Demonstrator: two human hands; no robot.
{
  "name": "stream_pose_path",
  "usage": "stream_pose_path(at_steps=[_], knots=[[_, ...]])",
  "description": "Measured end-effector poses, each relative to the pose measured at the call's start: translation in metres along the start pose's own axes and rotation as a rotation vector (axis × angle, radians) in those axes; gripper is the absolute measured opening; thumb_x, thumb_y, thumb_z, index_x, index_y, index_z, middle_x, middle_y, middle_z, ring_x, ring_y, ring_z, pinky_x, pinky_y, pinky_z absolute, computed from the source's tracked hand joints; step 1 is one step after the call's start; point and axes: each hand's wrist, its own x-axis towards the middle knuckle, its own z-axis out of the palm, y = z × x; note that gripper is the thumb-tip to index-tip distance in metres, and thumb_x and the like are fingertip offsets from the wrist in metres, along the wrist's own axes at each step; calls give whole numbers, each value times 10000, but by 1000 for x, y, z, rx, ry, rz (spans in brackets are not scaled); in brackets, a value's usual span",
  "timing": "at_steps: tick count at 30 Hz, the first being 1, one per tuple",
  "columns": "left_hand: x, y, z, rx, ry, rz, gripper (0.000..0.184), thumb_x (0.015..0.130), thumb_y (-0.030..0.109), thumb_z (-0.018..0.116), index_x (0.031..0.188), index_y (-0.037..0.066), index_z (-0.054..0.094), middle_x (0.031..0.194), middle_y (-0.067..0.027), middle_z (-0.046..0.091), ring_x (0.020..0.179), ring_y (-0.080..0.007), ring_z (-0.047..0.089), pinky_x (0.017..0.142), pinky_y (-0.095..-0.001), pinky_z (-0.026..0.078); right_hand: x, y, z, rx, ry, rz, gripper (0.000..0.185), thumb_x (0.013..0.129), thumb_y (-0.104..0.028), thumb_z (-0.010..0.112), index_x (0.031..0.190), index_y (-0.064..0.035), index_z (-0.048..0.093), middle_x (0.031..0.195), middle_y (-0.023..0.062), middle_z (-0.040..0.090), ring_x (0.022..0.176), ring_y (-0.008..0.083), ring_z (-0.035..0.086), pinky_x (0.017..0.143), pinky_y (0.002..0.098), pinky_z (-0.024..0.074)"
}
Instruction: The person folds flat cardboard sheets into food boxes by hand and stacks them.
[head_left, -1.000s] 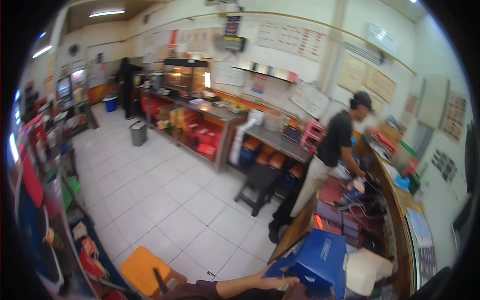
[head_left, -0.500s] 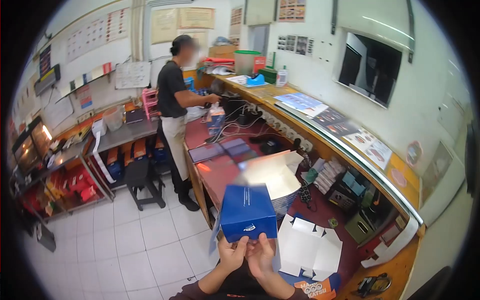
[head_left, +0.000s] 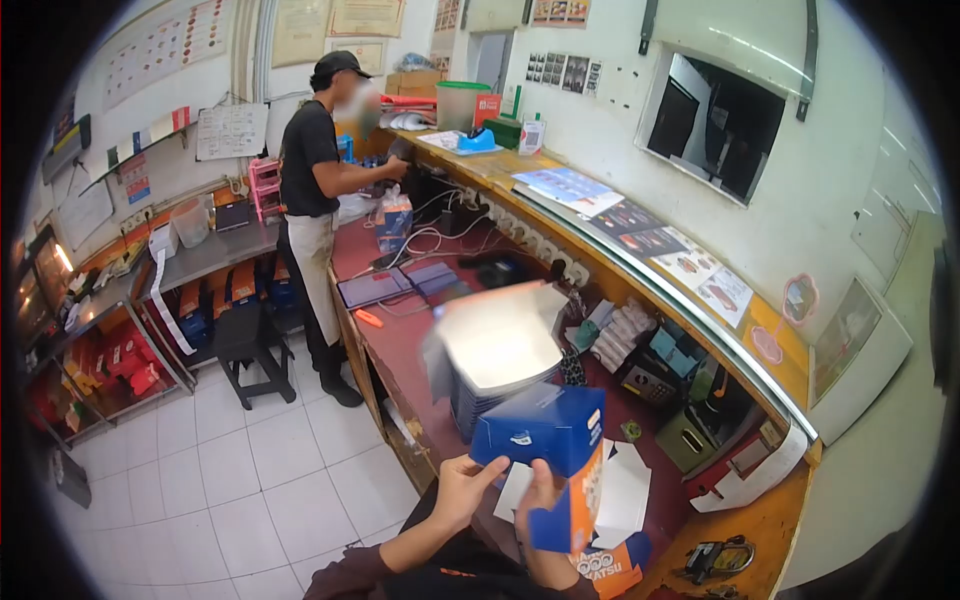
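Note:
A blue cardboard box (head_left: 548, 428) with an orange printed flap is held up in front of me, tilted and partly folded. My left hand (head_left: 468, 492) pinches its lower left edge between thumb and fingers. Around its lower middle edge, beside the hanging orange-and-blue flap, my right hand (head_left: 540, 503) is closed. Just beyond stands a stack of nested boxes (head_left: 500, 345), the top one showing a white inside. Behind the held box, a white unfolded carton (head_left: 625, 490) lies partly hidden on the counter, with orange and blue printed cardboard (head_left: 618, 572) below it.
A co-worker (head_left: 312, 170) stands at the far left end of the red counter (head_left: 385, 335), near a bagged box (head_left: 393, 220). Tablets (head_left: 375, 287) and cables lie on it. A black stool (head_left: 254, 345) stands on the floor. A padlock (head_left: 720, 560) lies at lower right.
Both hands have turned the box and brought it rightward, so its orange printed flap now shows. The view has shifted. The co-worker's head is more upright.

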Motion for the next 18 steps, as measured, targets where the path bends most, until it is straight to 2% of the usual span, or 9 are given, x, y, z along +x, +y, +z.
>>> stream_pose_path(at_steps=[3, 7, 9, 11, 13, 14, 16, 17, 18], knots=[[5, -5, -7, 7, 65, -119, 236, 804, 192, 656, 667, -1, 648, 539, -18, 571, 437, -63, 454, 444, -214, 361, -9, 8, 3, 212, -196, 150, 374, 815, -37, 562, 1172, -68, 456, 1039, 93, 562, 909, 186, 549, 767, 318, 465], [9, 16, -36, 584, -481, -284, 309, 752, 291, 693, 624, 16, 638, 499, -51, 539, 411, -96, 473, 420, -254, 372, 7, 24, -24, -97, 54, 117, 297, 837, -97, 572, 1118, -34, 495, 996, 93, 564, 895, 200, 539, 751, 340, 452], [3, 43, -31, 1145, -164, 370, 280, 697, 292, 716, 730, 25, 636, 614, -81, 572, 528, -148, 559, 473, -277, 424, 7, 8, -27, -688, -267, -55, 297, 824, -144, 592, 1085, -26, 515, 987, 107, 572, 881, 201, 551, 739, 341, 459], [11, 52, -25, 1121, -12, 623, 394, 647, 290, 733, 926, 49, 594, 809, -99, 585, 700, -228, 597, 575, -308, 468, 5, 0, -31, -1218, -425, -253, 332, 805, -226, 626, 1048, -21, 531, 949, 91, 585, 832, 179, 567, 711, 325, 463], [29, 37, -30, 886, -233, 442, 555, 633, 273, 741, 1083, 56, 499, 922, -123, 559, 776, -277, 582, 652, -323, 473, 7, -4, -21, -1227, -522, -355, 345, 773, -247, 653, 1025, -37, 548, 943, 88, 588, 821, 214, 569, 712, 349, 458], [40, 27, -42, 890, -375, 120, 513, 704, 243, 697, 1126, 58, 471, 968, -99, 560, 762, -281, 573, 669, -337, 471, 10, -9, -13, -1231, -572, -410, 351, 757, -258, 667, 1013, -45, 557, 939, 86, 589, 815, 232, 570, 713, 361, 456], [54, -8, -48, 607, -345, 317, 454, 757, 234, 652, 1134, 62, 468, 962, -77, 562, 756, -239, 566, 652, -318, 466, 17, -24, 8, -1238, -675, -529, 364, 724, -279, 695, 990, -61, 574, 933, 84, 592, 803, 267, 572, 715, 385, 451], [58, -10, -47, 409, -365, 96, 427, 798, 246, 612, 1151, 62, 457, 982, -63, 547, 789, -197, 557, 658, -308, 474, 19, -47, 25, -1500, -877, -281, 378, 689, -307, 707, 971, -84, 591, 928, 79, 588, 847, 272, 567, 797, 403, 416], [62, -12, -46, 180, -334, -131, 402, 840, 259, 572, 1168, 62, 447, 1001, -49, 531, 822, -155, 547, 664, -299, 481, 23, -46, 28, -1638, -845, -351, 336, 707, -293, 678, 957, -81, 603, 924, 90, 584, 863, 272, 564, 819, 421, 396]])
